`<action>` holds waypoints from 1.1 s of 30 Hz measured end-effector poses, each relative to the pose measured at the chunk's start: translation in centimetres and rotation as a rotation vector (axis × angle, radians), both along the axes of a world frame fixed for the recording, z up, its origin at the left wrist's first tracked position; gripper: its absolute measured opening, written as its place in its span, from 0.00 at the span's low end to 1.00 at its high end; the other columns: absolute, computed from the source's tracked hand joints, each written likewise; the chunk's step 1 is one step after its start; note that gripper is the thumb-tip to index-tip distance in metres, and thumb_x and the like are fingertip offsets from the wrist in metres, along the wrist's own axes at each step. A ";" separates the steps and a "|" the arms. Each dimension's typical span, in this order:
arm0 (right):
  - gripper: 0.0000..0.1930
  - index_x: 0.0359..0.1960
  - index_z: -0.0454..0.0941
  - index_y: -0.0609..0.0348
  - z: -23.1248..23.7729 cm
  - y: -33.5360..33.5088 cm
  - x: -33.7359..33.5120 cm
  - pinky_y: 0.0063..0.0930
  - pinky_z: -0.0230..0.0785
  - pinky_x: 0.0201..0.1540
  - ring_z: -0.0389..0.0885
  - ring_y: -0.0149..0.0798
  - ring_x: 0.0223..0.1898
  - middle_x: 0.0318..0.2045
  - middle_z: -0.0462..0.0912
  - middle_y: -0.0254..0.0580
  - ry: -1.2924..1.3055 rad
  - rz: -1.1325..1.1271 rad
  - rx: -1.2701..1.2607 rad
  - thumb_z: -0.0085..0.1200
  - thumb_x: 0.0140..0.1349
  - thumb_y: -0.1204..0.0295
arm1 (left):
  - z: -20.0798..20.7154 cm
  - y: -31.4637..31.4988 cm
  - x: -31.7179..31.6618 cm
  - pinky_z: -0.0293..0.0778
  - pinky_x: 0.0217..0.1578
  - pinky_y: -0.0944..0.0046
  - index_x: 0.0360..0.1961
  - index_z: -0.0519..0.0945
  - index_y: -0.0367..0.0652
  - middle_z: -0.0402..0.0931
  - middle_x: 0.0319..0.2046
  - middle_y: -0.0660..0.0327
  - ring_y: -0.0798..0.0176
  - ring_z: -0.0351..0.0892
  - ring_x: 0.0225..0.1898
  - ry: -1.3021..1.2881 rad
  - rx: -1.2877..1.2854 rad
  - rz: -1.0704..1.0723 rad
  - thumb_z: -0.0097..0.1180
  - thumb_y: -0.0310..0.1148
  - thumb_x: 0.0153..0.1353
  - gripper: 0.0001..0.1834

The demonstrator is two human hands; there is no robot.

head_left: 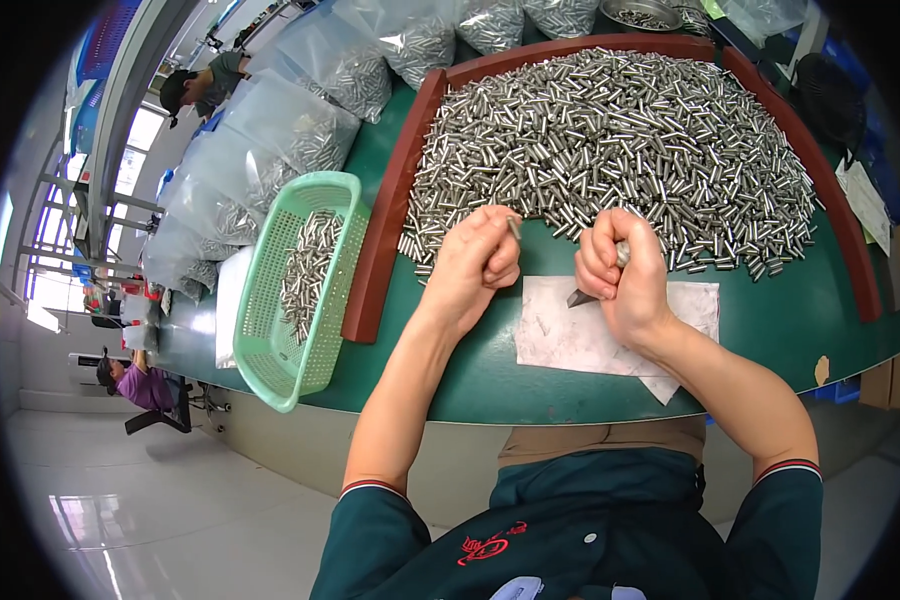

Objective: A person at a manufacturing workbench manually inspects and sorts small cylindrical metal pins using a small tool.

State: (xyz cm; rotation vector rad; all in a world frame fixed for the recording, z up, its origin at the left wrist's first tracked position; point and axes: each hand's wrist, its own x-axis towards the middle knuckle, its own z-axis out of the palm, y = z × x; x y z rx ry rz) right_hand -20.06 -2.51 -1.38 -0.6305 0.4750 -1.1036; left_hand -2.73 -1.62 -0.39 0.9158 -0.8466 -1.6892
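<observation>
The pin (514, 227), a short, grey metal cylinder, sat slightly tilted at the fingertips of the left hand (478, 255). The tool (579, 298), its dark, tapered tip bare, slanted out of the right hand (630, 275), the rest hidden.

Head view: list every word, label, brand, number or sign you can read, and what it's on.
Dark green shirt: red embroidered emblem; its marks are not copied out here.
White sheet beneath the right hand: smudges, no readable words.
Pale paper at the right: too blurred to read.
Metal pieces: too small to tell.
Pale green basket: no readable text.
</observation>
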 end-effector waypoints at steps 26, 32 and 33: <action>0.15 0.13 0.54 0.54 -0.1 -0.1 0.3 0.17 0.39 0.12 0.46 0.22 0.10 0.08 0.53 0.29 0.053 -0.003 -0.015 0.30 0.57 0.66 | 4.4 2.5 10.5 0.65 0.37 0.58 0.31 0.75 0.39 0.72 0.33 0.55 0.54 0.70 0.35 -1.889 -0.788 1.175 0.54 0.30 0.51 0.08; 0.15 0.13 0.54 0.54 0.1 -0.1 0.2 0.17 0.39 0.12 0.47 0.22 0.10 0.08 0.53 0.29 0.045 0.000 -0.009 0.31 0.57 0.66 | 0.6 -0.1 3.6 0.65 0.28 0.60 0.25 0.75 0.39 0.68 0.23 0.58 0.56 0.67 0.28 -1.619 -1.021 0.378 0.53 0.19 0.43 0.06; 0.15 0.13 0.54 0.54 0.1 -0.1 0.2 0.17 0.39 0.13 0.47 0.22 0.10 0.08 0.53 0.29 0.041 -0.007 -0.023 0.31 0.57 0.66 | 0.1 -0.2 3.2 0.66 0.29 0.60 0.23 0.75 0.38 0.68 0.22 0.59 0.56 0.68 0.28 -1.604 -0.979 0.336 0.55 0.20 0.43 0.05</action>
